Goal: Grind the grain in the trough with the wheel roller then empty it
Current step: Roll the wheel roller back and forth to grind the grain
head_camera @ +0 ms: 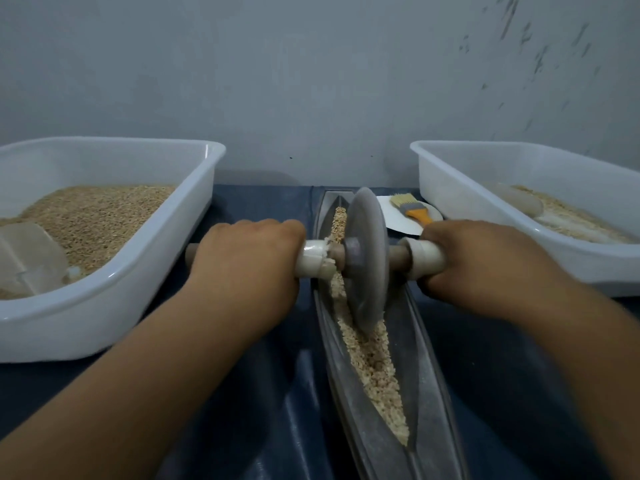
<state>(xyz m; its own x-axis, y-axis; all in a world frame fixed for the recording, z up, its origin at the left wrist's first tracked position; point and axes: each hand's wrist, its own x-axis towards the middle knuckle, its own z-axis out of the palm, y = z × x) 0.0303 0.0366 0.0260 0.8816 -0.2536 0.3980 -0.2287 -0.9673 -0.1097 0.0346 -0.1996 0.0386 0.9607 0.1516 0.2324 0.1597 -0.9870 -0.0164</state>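
A long grey metal trough (429, 393) runs from the near edge to the wall, on a dark blue cloth. Pale crushed grain (372, 362) lies along its groove. The grey wheel roller (367, 258) stands upright in the groove, a little beyond the middle, on a wooden axle with white sleeves. My left hand (247, 258) grips the left handle. My right hand (485, 261) grips the right handle. Both hands hide most of the handles.
A white tub (114, 282) at the left holds whole grain and a clear scoop (31, 261). A second white tub (512, 268) at the right holds ground grain. Behind the roller, a white plate (405, 221) carries a yellow-handled brush (410, 207). A grey wall stands close behind.
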